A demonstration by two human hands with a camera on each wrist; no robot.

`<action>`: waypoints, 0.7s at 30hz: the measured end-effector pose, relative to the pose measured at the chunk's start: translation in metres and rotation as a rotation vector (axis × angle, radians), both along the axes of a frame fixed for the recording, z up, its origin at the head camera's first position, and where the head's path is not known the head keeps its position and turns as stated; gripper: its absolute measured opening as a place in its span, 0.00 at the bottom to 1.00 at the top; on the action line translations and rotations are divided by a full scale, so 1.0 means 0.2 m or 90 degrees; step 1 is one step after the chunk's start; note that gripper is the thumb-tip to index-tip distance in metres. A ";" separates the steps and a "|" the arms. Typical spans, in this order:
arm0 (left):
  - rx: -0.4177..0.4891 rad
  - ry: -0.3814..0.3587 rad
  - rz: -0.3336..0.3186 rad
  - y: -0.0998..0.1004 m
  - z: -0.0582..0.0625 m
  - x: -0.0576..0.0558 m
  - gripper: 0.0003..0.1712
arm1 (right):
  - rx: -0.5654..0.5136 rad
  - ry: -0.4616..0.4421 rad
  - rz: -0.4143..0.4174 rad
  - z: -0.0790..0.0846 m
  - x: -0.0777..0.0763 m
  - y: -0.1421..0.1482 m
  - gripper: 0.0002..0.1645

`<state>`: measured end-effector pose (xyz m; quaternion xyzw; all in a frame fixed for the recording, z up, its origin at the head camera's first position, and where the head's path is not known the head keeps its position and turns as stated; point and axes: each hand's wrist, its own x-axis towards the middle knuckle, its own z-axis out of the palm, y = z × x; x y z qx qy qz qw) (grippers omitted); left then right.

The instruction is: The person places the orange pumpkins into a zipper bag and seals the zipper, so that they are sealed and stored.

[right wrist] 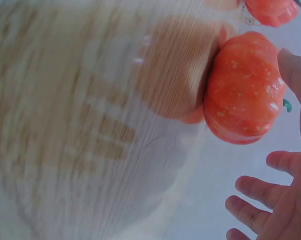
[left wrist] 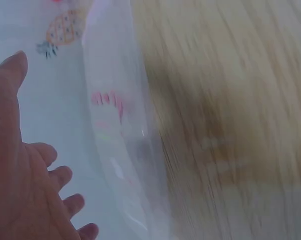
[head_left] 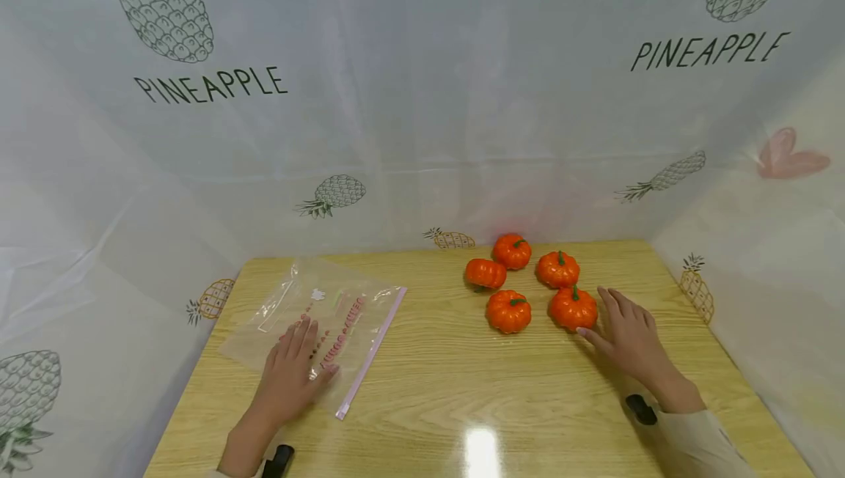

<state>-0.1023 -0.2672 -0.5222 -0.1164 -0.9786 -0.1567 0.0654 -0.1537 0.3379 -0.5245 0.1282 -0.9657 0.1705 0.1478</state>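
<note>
Five pumpkins, one clear bag; left hand, right hand (both released, fingers extended).

Open tabletop between plastic bag and clustered pumpkins, curtain blocking behind

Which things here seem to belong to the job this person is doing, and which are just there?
Probably part of the job:
- clear zip bag, under the left hand
- five orange pumpkins, one right beside the right hand

Probably just surroundings:
- wooden table
- pineapple-print sheet behind it
</note>
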 end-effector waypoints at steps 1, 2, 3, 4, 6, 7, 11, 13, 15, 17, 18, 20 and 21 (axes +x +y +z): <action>-0.002 0.001 -0.005 0.02 0.00 0.00 0.51 | 0.002 0.003 0.000 0.00 0.00 0.00 0.54; 0.000 -0.001 -0.008 0.04 0.00 0.01 0.50 | 0.004 0.002 -0.001 0.00 0.00 -0.01 0.54; -0.001 -0.003 -0.014 0.06 0.00 0.01 0.50 | 0.006 0.001 -0.002 0.00 -0.01 -0.01 0.54; -0.002 -0.006 -0.018 0.08 0.00 0.02 0.50 | 0.005 0.000 -0.003 0.00 -0.01 -0.01 0.54; -0.006 -0.008 -0.030 0.11 0.00 0.04 0.50 | 0.005 -0.004 -0.004 0.00 -0.01 -0.02 0.54; -0.010 -0.014 -0.034 0.13 0.00 0.04 0.50 | 0.005 -0.005 -0.005 0.00 -0.01 -0.02 0.54; -0.013 -0.029 -0.055 0.19 -0.01 0.07 0.52 | 0.006 -0.007 -0.008 -0.01 -0.02 -0.03 0.53; -0.014 -0.037 -0.061 0.21 -0.01 0.08 0.52 | 0.007 -0.008 -0.008 0.00 -0.02 -0.03 0.53; -0.011 -0.051 -0.066 0.23 -0.01 0.09 0.51 | 0.007 -0.010 -0.006 0.00 -0.02 -0.04 0.52; -0.007 -0.065 -0.068 0.25 -0.01 0.11 0.49 | 0.005 -0.010 -0.002 0.00 -0.02 -0.04 0.52; -0.003 -0.068 -0.069 0.26 -0.01 0.11 0.48 | 0.002 -0.010 0.000 0.00 -0.02 -0.04 0.52; -0.004 -0.071 -0.072 0.27 -0.02 0.13 0.45 | -0.001 -0.008 0.004 -0.01 -0.03 -0.04 0.51; -0.006 -0.069 -0.073 0.27 -0.03 0.13 0.45 | -0.002 -0.006 0.005 -0.01 -0.03 -0.04 0.51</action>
